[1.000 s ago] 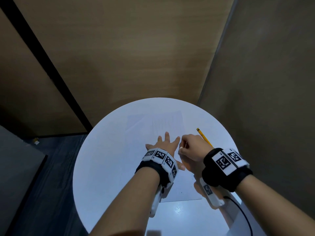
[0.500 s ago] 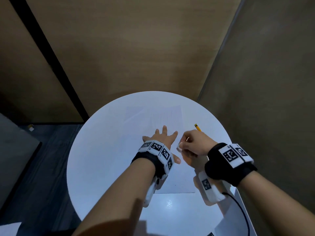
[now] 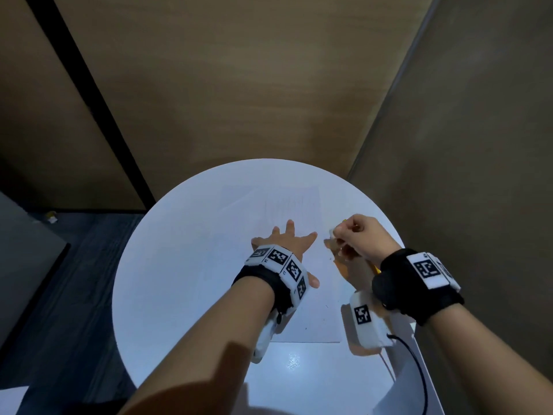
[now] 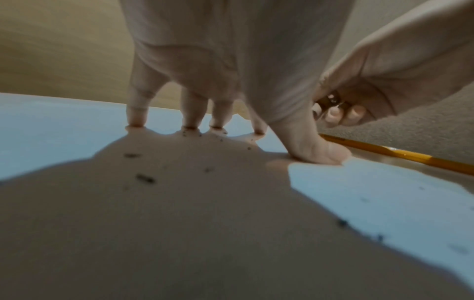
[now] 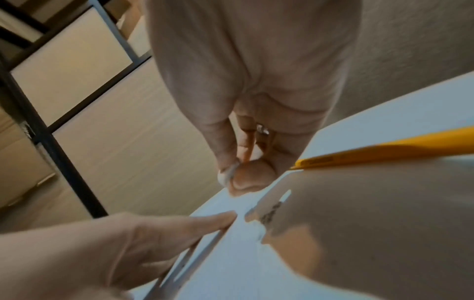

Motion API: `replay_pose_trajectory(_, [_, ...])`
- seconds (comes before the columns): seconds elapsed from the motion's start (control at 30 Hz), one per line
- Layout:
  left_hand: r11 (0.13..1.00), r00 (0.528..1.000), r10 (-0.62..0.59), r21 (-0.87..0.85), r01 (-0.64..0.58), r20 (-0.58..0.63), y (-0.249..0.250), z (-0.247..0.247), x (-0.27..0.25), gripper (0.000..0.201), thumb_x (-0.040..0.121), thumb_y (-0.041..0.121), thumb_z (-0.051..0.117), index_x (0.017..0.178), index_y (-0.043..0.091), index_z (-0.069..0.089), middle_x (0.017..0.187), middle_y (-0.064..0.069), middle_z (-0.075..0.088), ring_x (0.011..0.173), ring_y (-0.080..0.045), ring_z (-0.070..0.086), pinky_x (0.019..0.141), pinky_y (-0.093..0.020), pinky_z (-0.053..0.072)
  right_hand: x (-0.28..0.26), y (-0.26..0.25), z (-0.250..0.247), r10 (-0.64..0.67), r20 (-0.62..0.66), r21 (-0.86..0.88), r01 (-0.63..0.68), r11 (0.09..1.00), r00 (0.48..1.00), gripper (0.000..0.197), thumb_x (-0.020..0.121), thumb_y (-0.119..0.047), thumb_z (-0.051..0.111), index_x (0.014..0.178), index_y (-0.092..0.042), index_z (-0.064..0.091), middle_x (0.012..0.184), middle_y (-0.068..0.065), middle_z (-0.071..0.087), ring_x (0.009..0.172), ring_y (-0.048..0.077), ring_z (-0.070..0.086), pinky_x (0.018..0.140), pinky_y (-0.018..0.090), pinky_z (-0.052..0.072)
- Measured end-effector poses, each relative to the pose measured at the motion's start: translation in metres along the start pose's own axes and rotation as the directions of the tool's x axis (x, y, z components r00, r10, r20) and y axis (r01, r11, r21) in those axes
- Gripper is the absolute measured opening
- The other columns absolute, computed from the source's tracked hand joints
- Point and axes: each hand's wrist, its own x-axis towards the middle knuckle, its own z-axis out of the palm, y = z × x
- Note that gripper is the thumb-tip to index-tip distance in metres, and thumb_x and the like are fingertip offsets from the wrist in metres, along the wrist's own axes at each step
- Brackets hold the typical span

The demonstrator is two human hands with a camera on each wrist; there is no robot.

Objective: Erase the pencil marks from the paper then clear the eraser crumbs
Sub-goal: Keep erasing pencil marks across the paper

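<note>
Both forearms reach forward over the near edge of the round white worktop (image 3: pixel 167 295), each wrist wrapped in a black band carrying white tags with black square patterns. The paper (image 3: pixel 314 319) lies flat on the worktop under and between the 2 hands, its near edge just past the wrists. Dark crumbs (image 4: pixel 145 178) are scattered on the sheet around and under the left palm. The left hand (image 3: pixel 287 244) is spread wide, palm down, fingers straight and splayed, with the fingertips (image 4: pixel 137 121) and thumb pressed onto the paper. Just beside it, the right hand (image 3: pixel 359 238) is raised a little above the paper's right edge, fingers curled in, thumb and forefinger pinching a small white eraser (image 5: pixel 227 175) that points toward the left hand. A yellow pencil (image 4: pixel 400 155) lies on the worktop beneath the right hand, right of the paper. Farther off, faint pencil marks (image 3: pixel 287 202) show on the far part of the sheet, beyond the left fingertips.
</note>
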Motion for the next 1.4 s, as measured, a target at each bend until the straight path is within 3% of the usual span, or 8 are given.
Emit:
replay_pose_trajectory(0.2, [0.997, 0.992, 0.015, 0.08, -0.006, -0.122, -0.004, -0.007, 0.005, 0.069, 0.083, 0.063, 0.055, 0.136, 0.025, 0.032, 0.143, -0.008, 0.035, 0.113, -0.031, 0.053, 0.074, -0.038, 0.039, 0.01, -0.004, 0.025, -0.087, 0.045, -0.343, 0.098, 0.934, 0.995, 0.013, 0.088, -0.018, 0.06, 0.08, -0.009, 0.055, 0.08, 0.004, 0.062, 0.075, 0.02, 0.056, 0.061, 0.025, 0.045])
replay_pose_trajectory(0.43, [0.996, 0.997, -0.001, 0.084, 0.008, -0.082, 0.0, -0.004, 0.012, 0.083, 0.08, 0.066, 0.056, 0.146, 0.03, 0.021, 0.151, -0.012, 0.023, 0.122, -0.035, 0.048, 0.084, -0.042, 0.045, 0.005, -0.005, 0.016, 0.005, 0.256, -0.526, 0.135, 0.84, 0.967, 0.018, 0.086, -0.02, 0.063, 0.072, -0.015, 0.052, 0.072, -0.001, 0.058, 0.065, 0.012, 0.052, 0.058, 0.022, 0.04])
replay_pose_trajectory(0.6, [0.997, 0.996, -0.011, 0.073, 0.018, -0.093, 0.001, -0.003, 0.012, 0.083, 0.081, 0.063, 0.057, 0.147, 0.029, 0.02, 0.152, -0.013, 0.021, 0.124, -0.036, 0.045, 0.09, -0.046, 0.044, 0.012, -0.009, 0.021, -0.076, 0.103, -0.501, 0.117, 0.858, 0.992, 0.013, 0.087, -0.018, 0.062, 0.078, -0.013, 0.055, 0.083, 0.003, 0.06, 0.077, 0.017, 0.054, 0.059, 0.023, 0.04])
replay_pose_trajectory(0.8, [0.998, 0.996, -0.004, 0.06, 0.009, -0.089, -0.001, -0.001, 0.013, 0.083, 0.08, 0.064, 0.058, 0.146, 0.028, 0.022, 0.152, -0.013, 0.021, 0.125, -0.036, 0.043, 0.09, -0.046, 0.043, 0.007, -0.014, 0.016, 0.042, 0.273, -0.57, 0.126, 0.812, 0.961, 0.014, 0.086, -0.018, 0.064, 0.075, -0.015, 0.055, 0.075, 0.002, 0.061, 0.06, 0.009, 0.052, 0.054, 0.02, 0.041])
replay_pose_trajectory(0.97, [0.998, 0.995, -0.01, 0.061, 0.016, -0.099, 0.001, -0.001, 0.012, 0.082, 0.08, 0.063, 0.059, 0.146, 0.031, 0.021, 0.15, -0.012, 0.023, 0.123, -0.035, 0.045, 0.089, -0.045, 0.044, 0.01, -0.018, 0.027, -0.099, 0.15, -0.653, 0.174, 0.737, 0.984, 0.011, 0.092, -0.018, 0.052, 0.091, -0.008, 0.057, 0.102, 0.011, 0.064, 0.094, 0.025, 0.058, 0.076, 0.029, 0.045])
replay_pose_trajectory(1.13, [0.999, 0.99, -0.018, 0.026, 0.022, -0.139, 0.001, 0.0, 0.009, 0.064, 0.082, 0.051, 0.063, 0.137, 0.033, 0.036, 0.149, -0.01, 0.026, 0.114, -0.032, 0.051, 0.079, -0.04, 0.043, 0.001, -0.022, 0.037, -0.053, 0.286, -0.77, 0.263, 0.581, 0.957, 0.02, 0.097, -0.024, 0.041, 0.079, -0.015, 0.043, 0.101, 0.012, 0.059, 0.081, 0.023, 0.05, 0.069, 0.029, 0.039])
replay_pose_trajectory(1.3, [0.999, 0.995, -0.013, 0.038, 0.017, -0.101, 0.002, -0.002, 0.009, 0.082, 0.08, 0.061, 0.061, 0.146, 0.034, 0.021, 0.149, -0.012, 0.024, 0.122, -0.035, 0.046, 0.089, -0.045, 0.045, 0.01, -0.026, 0.027, -0.083, 0.215, -0.713, 0.214, 0.668, 0.973, 0.016, 0.095, -0.022, 0.048, 0.092, -0.008, 0.054, 0.105, 0.014, 0.061, 0.093, 0.028, 0.057, 0.076, 0.032, 0.044])
replay_pose_trajectory(1.4, [0.999, 0.994, -0.024, 0.027, 0.027, -0.108, 0.003, -0.003, 0.006, 0.078, 0.081, 0.059, 0.062, 0.144, 0.033, 0.025, 0.149, -0.011, 0.024, 0.119, -0.035, 0.048, 0.087, -0.044, 0.045, 0.001, -0.024, 0.031, -0.044, 0.239, -0.748, 0.213, 0.628, 0.97, 0.022, 0.098, -0.024, 0.042, 0.078, -0.015, 0.044, 0.098, 0.012, 0.057, 0.082, 0.023, 0.051, 0.068, 0.028, 0.04])
